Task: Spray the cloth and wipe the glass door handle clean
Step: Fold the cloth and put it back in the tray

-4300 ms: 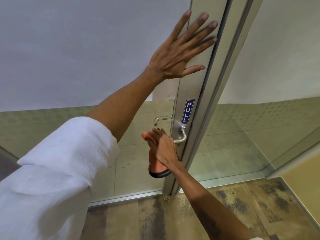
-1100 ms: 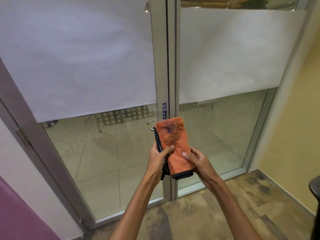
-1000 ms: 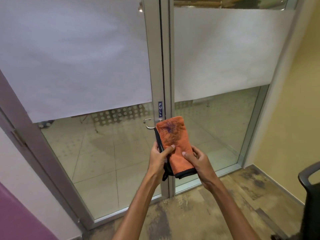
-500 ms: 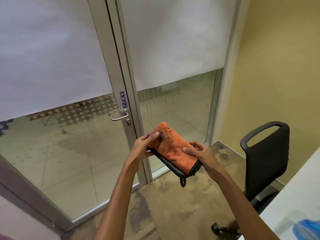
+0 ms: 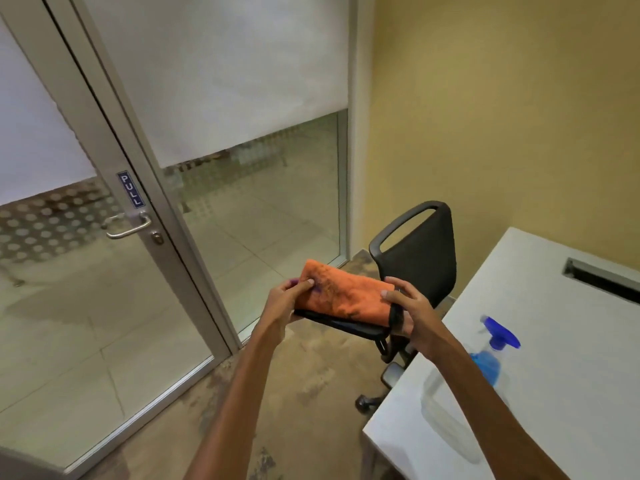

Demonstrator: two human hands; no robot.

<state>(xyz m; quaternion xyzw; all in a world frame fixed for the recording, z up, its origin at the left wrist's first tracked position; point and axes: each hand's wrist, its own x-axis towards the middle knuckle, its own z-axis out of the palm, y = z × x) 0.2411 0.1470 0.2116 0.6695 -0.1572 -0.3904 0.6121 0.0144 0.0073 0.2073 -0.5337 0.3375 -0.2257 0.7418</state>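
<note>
Cloth (image 5: 346,296), folded, long axis running left-right, gripped by both hands.

spray bottle (image 5: 488,362): lower body hidden behind right forearm | table (image 5: 571,393): cut off at right edge

Door handle (image 5: 129,227) far left. Cloth (image 5: 346,296) centre, between both hands, before chair (image 5: 420,252). Spray bottle (image 5: 491,355) on table (image 5: 571,306), right.
</note>
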